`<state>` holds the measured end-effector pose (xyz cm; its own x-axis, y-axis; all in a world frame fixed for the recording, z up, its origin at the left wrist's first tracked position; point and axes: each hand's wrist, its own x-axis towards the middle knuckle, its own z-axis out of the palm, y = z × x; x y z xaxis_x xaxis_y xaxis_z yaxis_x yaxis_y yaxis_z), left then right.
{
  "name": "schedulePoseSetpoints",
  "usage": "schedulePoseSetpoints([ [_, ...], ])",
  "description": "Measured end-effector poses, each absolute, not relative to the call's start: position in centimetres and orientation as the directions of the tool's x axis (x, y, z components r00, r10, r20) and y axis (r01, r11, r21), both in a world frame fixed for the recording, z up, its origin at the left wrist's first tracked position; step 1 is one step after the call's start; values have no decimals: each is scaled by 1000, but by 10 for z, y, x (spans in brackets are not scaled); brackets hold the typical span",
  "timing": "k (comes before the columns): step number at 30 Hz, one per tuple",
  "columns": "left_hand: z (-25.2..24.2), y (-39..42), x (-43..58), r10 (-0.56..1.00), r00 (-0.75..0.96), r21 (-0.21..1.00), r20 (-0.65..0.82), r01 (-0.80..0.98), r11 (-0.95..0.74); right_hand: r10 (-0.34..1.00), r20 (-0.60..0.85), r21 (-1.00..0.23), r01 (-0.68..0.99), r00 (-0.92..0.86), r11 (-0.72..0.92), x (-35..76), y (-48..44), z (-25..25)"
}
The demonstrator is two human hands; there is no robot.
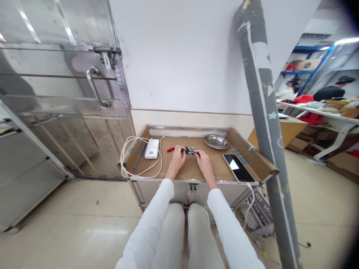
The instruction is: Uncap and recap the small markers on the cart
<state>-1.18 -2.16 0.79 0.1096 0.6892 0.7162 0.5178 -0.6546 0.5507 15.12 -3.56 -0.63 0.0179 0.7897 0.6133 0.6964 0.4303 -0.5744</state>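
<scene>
Several black pens with clear or silvery middles lie side by side across the cardboard-lined tabletop. My left hand is closed on their left ends, fingers pinched together. At the opposite ends, the fingers of my right hand also grip the pens. Just left of my left hand is a small red object, perhaps a pen or its cap; part of it is hidden. The pens are too small in view to tell whether they are lifted off the cardboard.
A white power bank with a looped white cable lies left. A metal dish stands at the back right, with a phone in front. A tall grey roll leans beside the table. Two people sit at a far bench.
</scene>
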Motion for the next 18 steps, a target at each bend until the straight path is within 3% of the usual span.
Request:
schedulePoseSetpoints([
  [11, -1, -17, -11, 723, 333, 575, 606, 445, -687, 793, 609, -580, 700, 30, 418, 150, -39, -3],
  [18, 1, -19, -12, 761, 389, 523, 519, 560, -643, 802, 597, -567, 709, 5, 418, 150, -37, -5],
])
